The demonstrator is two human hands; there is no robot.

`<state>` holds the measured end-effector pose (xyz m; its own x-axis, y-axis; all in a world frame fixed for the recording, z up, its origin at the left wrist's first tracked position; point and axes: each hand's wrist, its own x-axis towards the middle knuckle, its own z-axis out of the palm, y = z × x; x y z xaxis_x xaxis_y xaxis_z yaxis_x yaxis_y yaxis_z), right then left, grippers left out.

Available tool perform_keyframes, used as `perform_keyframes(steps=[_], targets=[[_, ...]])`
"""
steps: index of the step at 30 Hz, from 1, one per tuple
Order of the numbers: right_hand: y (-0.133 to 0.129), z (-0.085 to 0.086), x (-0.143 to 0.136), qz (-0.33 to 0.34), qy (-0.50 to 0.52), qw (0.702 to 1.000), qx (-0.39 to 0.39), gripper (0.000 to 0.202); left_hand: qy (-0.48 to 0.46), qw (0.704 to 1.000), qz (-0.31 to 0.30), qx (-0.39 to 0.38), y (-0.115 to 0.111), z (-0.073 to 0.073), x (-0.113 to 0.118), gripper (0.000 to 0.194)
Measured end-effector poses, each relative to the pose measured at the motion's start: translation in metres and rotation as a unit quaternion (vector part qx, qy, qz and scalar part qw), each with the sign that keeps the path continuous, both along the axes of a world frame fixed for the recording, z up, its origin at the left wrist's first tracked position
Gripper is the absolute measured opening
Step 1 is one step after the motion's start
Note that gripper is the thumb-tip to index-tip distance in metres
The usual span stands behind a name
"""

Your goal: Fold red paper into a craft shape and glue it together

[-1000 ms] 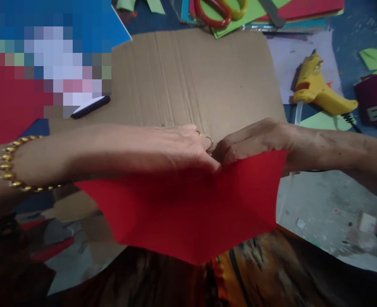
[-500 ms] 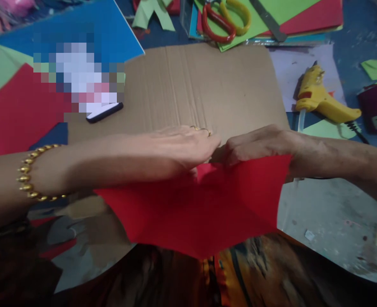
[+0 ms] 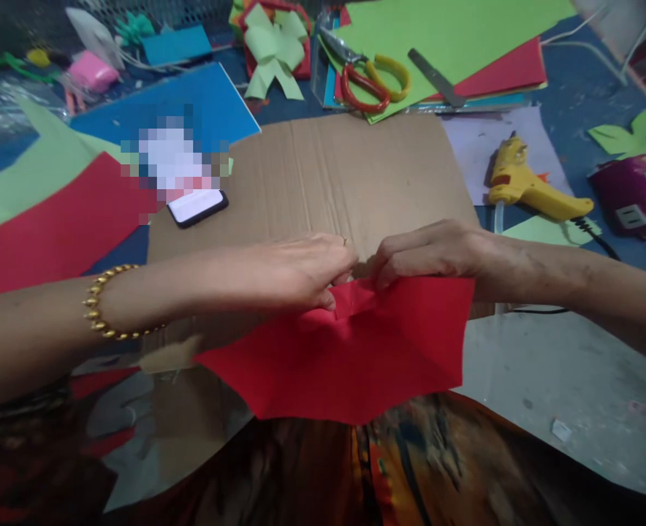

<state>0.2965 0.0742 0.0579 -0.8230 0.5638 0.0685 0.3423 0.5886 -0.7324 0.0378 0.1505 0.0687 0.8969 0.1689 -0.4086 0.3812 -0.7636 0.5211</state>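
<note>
A folded sheet of red paper with a many-pointed edge, creased like a small umbrella, spans the space just in front of my body. My left hand pinches its upper rim near the middle, thumb on the near side. Beside it, my right hand grips the same rim with bent fingers, the paper hanging below. Between the two hands a small folded flap of the paper shows. Beyond both hands lies a brown cardboard sheet. Some of my fingertips are hidden behind the paper.
A yellow glue gun lies at the right, near a purple device. Scissors and a metal blade rest on coloured paper at the back. A phone lies at the left, near red paper.
The view has shifted, bringing more of the table's back into sight. The red paper is tilted differently, and the small flap between my hands shows more clearly. Both hands keep their hold.
</note>
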Motion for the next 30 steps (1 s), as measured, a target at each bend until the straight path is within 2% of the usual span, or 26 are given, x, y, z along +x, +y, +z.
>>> perform_keyframes(steps=[6,10,14,21,26,30], targets=[[0.003,0.0,-0.001,-0.012,0.019,1.0,-0.012,0.023,0.069,0.998,0.006,-0.008,-0.006,0.018,0.007,0.003],[0.008,0.005,-0.007,-0.009,0.013,0.999,-0.035,0.02,0.057,0.998,0.014,-0.007,-0.005,0.014,0.007,0.004],[0.011,0.005,-0.008,-0.044,0.009,0.999,-0.029,0.023,0.047,0.998,0.038,0.007,-0.003,0.009,0.007,0.005],[0.009,0.007,-0.011,-0.086,0.005,0.996,-0.031,0.022,0.11,0.991,0.075,0.024,-0.01,0.023,0.015,0.021],[0.009,0.008,-0.016,-0.114,-0.012,0.992,-0.049,0.022,0.177,0.979,0.08,0.059,-0.011,0.03,0.02,0.012],[0.015,0.012,-0.015,-0.15,-0.011,0.988,-0.023,0.022,0.201,0.972,0.1,0.074,-0.013,0.036,0.023,0.011]])
